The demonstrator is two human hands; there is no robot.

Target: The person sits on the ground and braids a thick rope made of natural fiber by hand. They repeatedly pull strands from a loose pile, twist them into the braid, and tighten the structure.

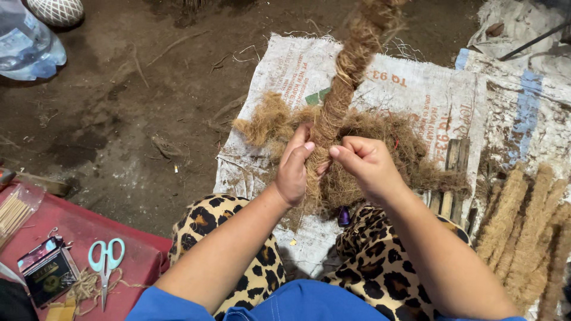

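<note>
A thick brown coir rope runs from the top of the view down to my hands. My left hand grips its lower end, thumb against the strand. My right hand pinches the same end from the other side, fingers curled on the fibre. Below and behind the hands lies a loose pile of coconut fibre on a white woven sack. My knees in leopard-print cloth frame the spot.
Finished coir ropes lie at the right on more sacks. A red surface at the left bears teal-handled scissors, a small box and sticks in a bag. A plastic bottle rests on the dirt floor.
</note>
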